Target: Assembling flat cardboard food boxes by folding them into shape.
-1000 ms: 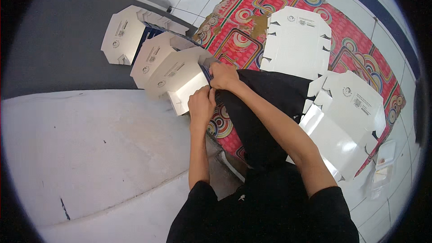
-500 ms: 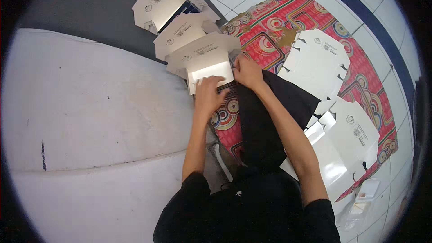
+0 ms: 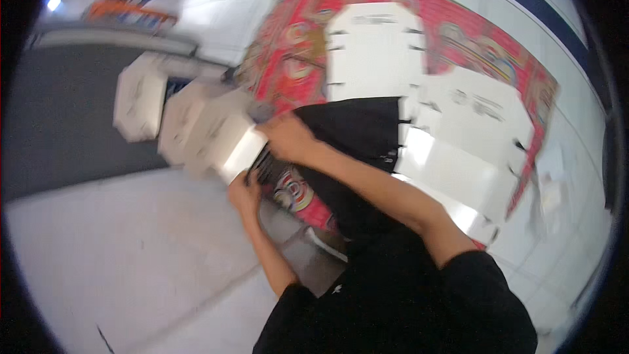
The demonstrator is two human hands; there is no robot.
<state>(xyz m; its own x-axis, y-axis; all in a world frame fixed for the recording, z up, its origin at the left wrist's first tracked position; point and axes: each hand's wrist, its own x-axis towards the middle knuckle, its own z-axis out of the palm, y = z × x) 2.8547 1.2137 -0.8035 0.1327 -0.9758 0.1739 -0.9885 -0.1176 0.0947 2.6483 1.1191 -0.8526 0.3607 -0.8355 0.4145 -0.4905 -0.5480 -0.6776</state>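
Observation:
Both hands are at a partly folded white cardboard box (image 3: 244, 154), the nearest in a row of similar boxes on the left. My left hand (image 3: 246, 191) pinches its near lower edge with thumb and fingers. My right hand (image 3: 288, 137) is closed at the box's right corner, its fingertips partly hidden. Another folded box (image 3: 175, 118) leans right behind the held one, with a farther one (image 3: 139, 98) beyond it on the dark grey surface. The picture is blurred by motion, so the boxes' flaps are unclear.
Flat unfolded cardboard blanks, one far (image 3: 375, 52) and one nearer (image 3: 468, 157), lie on the red patterned mat (image 3: 282, 46) to the right. A pale cushion-like surface (image 3: 118, 242) fills the lower left. A clear plastic container (image 3: 552, 196) sits on the tiles.
The view has swung left, so everything sits differently in the picture. My left hand has moved from over the box's inside to its near edge; my right hand stays at the corner.

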